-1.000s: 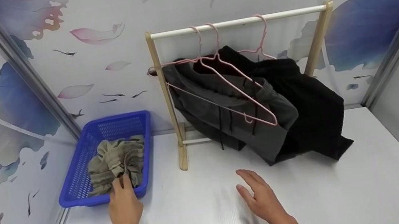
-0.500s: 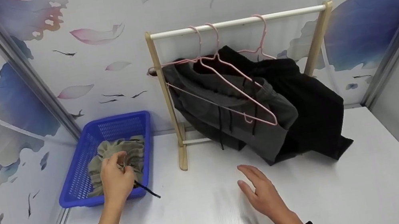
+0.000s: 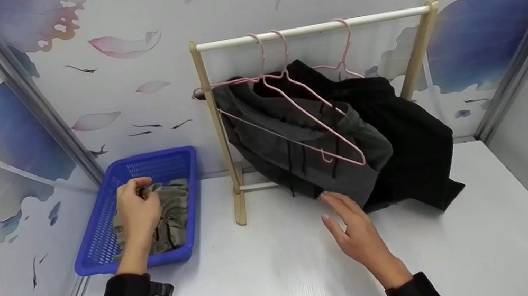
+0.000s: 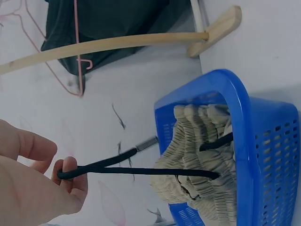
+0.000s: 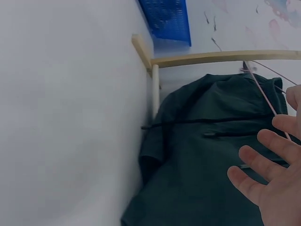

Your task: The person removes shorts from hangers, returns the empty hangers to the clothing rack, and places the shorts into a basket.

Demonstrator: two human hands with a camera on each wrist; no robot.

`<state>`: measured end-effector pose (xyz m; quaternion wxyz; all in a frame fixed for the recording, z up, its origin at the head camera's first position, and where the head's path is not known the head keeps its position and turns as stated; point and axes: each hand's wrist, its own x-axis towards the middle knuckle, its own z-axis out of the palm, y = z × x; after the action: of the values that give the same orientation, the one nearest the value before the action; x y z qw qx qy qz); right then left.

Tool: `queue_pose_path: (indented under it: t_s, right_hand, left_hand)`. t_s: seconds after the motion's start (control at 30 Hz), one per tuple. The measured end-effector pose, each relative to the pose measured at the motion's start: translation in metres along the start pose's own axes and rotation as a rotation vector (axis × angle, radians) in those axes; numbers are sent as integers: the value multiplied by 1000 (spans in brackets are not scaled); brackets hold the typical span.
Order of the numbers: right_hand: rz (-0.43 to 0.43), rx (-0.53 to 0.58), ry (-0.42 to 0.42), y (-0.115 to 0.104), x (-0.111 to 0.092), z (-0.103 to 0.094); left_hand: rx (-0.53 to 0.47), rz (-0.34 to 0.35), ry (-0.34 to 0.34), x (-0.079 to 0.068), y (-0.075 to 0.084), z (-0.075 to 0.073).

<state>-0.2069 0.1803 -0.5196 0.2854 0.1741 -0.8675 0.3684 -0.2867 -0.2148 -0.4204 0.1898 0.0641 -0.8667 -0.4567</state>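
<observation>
Ed.: Held item, pls?

Photog.: A black cord (image 4: pixel 150 171) w/ a metal tip (image 4: pixel 147 143), clamped in a person's left grip (image 3: pixel 138 214), fingers curled round it above the basket (image 3: pixel 152 156). From there it runs to the gathered cloth of a khaki garment (image 3: pixel 175 195) lying inside the basket's rim.

Ed.: Edges, room to move?

Photog.: Basket sits on the white table (image 3: pixel 266 287), close to the L wall (image 3: pixel 22 274). A strip of tabletop separates its R rim from the wooden rack foot (image 3: pixel 240 211); a wider stretch runs b/w the two forearms to the bottom of the head view.

Ed.: And the right grip (image 3: pixel 359 234)?

Photog.: Fingers apart, over the table by the rack. From the head cam. the fingertips overlap the lower edge of a grey garment (image 3: pixel 259 149); can't tell if they touch.

Ed.: Bkgd.?

Photog.: A white rail (image 3: pixel 381 17) w/ pink hangers (image 3: pixel 262 54) hooked on; a black garment (image 3: pixel 406 129) hangs R of the grey, spreading toward the table's R side.
</observation>
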Motion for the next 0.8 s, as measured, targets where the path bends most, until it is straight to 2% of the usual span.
queue_pose_path:
  t_s: [0.2,0.3,0.4,0.5,0.67,0.8]
  right_hand:
    - [-73,11,53,0,20,-20]
    - [-108,6,87,0,29,-29]
    - [-150,4,124,0,38,-39]
    - [-175,4,146,1,46,-49]
    - [-159,-39,173,1,56,-62]
    - [-150,-75,204,1,63,-71]
  left_hand:
    - [72,-90,-122,9,-15,2]
    - [142,-106,-172,10,-22,4]
    - [211,-83,-215,9,-26,8]
    - [290,-51,-227,7,-24,13]
    - [430,67,-169,5,-14,26]
    - [476,164,-142,3,-2,36]
